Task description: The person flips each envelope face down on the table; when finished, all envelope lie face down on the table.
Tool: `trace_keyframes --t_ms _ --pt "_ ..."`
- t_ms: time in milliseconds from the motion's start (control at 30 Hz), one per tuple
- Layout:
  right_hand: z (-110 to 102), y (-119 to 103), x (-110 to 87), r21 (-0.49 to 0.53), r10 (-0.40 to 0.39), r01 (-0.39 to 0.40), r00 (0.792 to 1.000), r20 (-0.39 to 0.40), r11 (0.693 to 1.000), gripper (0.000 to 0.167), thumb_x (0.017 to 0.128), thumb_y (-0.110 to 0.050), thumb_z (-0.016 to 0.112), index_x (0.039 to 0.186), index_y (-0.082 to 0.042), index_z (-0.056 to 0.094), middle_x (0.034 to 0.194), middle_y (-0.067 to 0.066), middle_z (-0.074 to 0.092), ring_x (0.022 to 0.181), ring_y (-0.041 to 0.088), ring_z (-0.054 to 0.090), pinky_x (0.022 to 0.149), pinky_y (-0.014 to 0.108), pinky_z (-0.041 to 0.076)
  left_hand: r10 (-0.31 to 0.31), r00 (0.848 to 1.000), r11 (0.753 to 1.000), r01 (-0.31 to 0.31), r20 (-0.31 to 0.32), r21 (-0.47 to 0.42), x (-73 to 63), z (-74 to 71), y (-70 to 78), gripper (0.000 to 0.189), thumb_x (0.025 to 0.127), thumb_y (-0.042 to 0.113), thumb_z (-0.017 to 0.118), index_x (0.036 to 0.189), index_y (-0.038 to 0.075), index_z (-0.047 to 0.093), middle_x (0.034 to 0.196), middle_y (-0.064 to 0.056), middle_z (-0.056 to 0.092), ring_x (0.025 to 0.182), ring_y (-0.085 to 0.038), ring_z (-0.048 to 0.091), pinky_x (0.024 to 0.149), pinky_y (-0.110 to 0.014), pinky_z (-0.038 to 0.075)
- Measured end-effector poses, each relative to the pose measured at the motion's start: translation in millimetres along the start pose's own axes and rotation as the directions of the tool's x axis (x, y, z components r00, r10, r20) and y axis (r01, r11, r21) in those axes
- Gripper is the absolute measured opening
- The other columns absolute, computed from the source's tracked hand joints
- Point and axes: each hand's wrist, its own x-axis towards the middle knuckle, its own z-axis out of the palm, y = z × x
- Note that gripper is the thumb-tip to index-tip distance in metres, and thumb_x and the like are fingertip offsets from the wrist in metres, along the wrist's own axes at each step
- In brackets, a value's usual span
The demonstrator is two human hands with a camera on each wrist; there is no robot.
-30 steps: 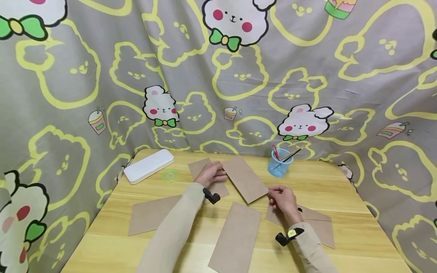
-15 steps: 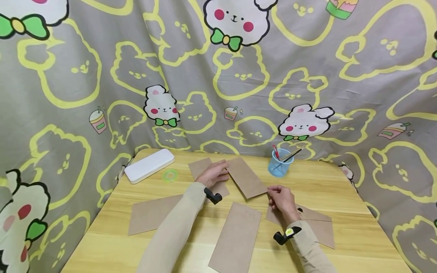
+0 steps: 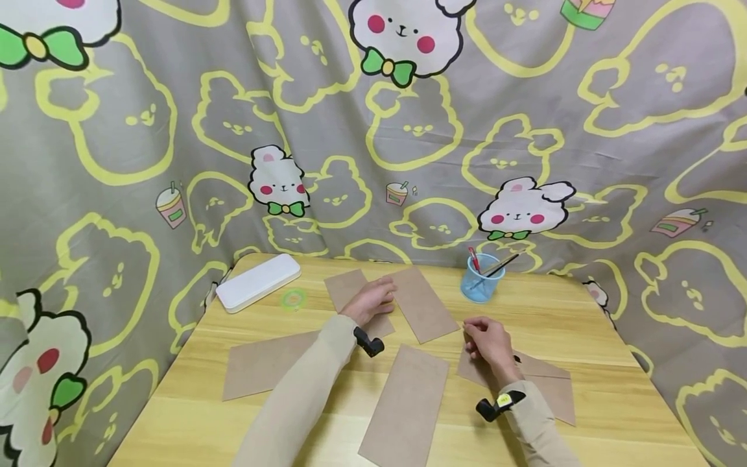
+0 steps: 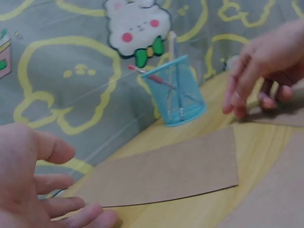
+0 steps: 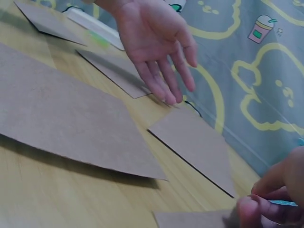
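Note:
A flat brown cardboard rectangle [image 3: 425, 306] lies slanted on the table between the hands. My left hand [image 3: 372, 301] hovers by its upper left edge, fingers extended, above another brown rectangle [image 3: 343, 285]. In the right wrist view the left palm [image 5: 154, 35] shows bare. Just off the slanted piece's right corner is my right hand [image 3: 491, 342], its fingers loosely bent; the left wrist view shows nothing in those fingers [image 4: 242, 90]. Beneath the right hand lies further brown cardboard [image 3: 548, 389] with a small black mark, partly covered by the wrist.
One brown rectangle [image 3: 405, 405] lies at the front middle, another [image 3: 257, 366] partly under the left sleeve. A blue mesh pen cup [image 3: 482, 287] holding a red pen and thin sticks stands at the back. A white case [image 3: 258, 283] and a green ring-shaped item [image 3: 293, 299] are at left.
The slanted cardboard rectangle, held at its right corner by the right hand earlier, now lies flat and released. The left hand has shifted slightly right. The other cardboard pieces stay put.

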Motion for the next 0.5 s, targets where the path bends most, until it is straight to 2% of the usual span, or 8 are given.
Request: trace_keyframes --t_ms 167,367,500 --pt "-18 0 -5.3 0.010 -0.031 0.031 0.999 0.009 0.999 0.033 0.111 -0.014 0.060 0.134 0.009 0.066 0.094 0.012 0.070 0.067 0.013 0.069 0.059 0.027 0.065 0.018 1.000 0.998 -0.019 0.004 0.057 -10.4 11.0 -0.6 0.055 0.114 0.017 0.050 0.165 0.000 0.041 0.169 -0.028 0.042 0.153 -0.045 0.047 0.124 -0.051 0.051" --pt "-54 8 -14.3 -0.155 -0.073 0.070 0.997 -0.015 0.985 0.038 0.112 -0.023 0.059 0.138 0.005 0.066 0.117 0.020 0.074 0.084 0.011 0.074 0.070 0.021 0.061 0.001 0.998 0.996 -0.006 0.057 0.089 -20.5 32.6 -6.3 0.051 0.109 0.011 0.053 0.159 -0.002 0.049 0.162 -0.029 0.049 0.146 -0.045 0.055 0.121 -0.050 0.055" --pt "-80 18 -22.4 -0.208 -0.064 0.057 0.998 -0.029 0.976 0.041 0.114 -0.027 0.056 0.141 0.002 0.065 0.124 0.023 0.073 0.091 0.011 0.074 0.068 0.023 0.060 -0.002 0.996 0.994 -0.008 0.093 0.108 -27.1 45.6 -9.4 0.051 0.107 0.010 0.056 0.155 -0.005 0.051 0.154 -0.031 0.056 0.140 -0.046 0.059 0.118 -0.049 0.057"
